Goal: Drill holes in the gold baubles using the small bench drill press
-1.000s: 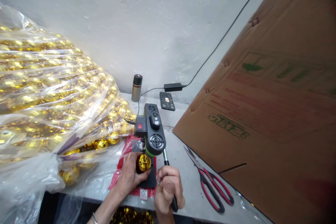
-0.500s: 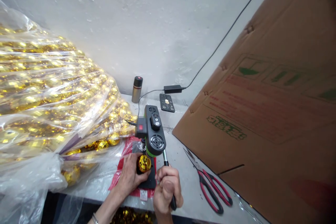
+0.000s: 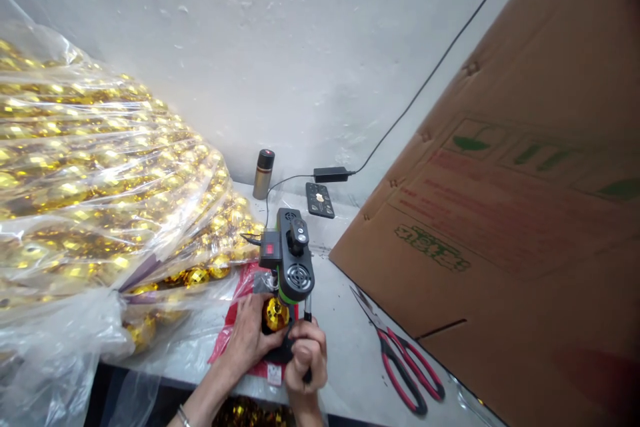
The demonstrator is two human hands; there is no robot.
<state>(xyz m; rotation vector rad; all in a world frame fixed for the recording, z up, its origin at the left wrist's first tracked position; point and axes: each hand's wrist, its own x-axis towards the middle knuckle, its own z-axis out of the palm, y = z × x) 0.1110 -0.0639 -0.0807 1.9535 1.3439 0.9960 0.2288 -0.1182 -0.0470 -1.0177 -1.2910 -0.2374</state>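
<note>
A small black bench drill press (image 3: pixel 297 260) stands on the table, its head above a shiny gold mirror-faceted ball (image 3: pixel 277 313). My left hand (image 3: pixel 250 330) is closed around that ball, thumb at the front and fingers at the left, holding it against the black base (image 3: pixel 285 350). The spot where the drill meets the ball is mostly hidden under the head. My right hand (image 3: pixel 307 353) is wrapped round the black grip of the press's lever (image 3: pixel 308 310), just right of the ball. A red plastic sheet (image 3: pixel 220 340) lies beneath the base.
A clear bag (image 3: pixel 165 207) stuffed with gold balls fills the left side. Red-handled scissors (image 3: pixel 395 347) lie to the right, before a large cardboard box (image 3: pixel 450 213). A bottle (image 3: pixel 263 177), a phone (image 3: pixel 320 200) and a power adapter (image 3: pixel 330 175) sit by the wall.
My right hand has moved left, swinging the lever closer to upright and nearer the ball. My left hand keeps its hold on the gold ball. The whole view has shifted slightly.
</note>
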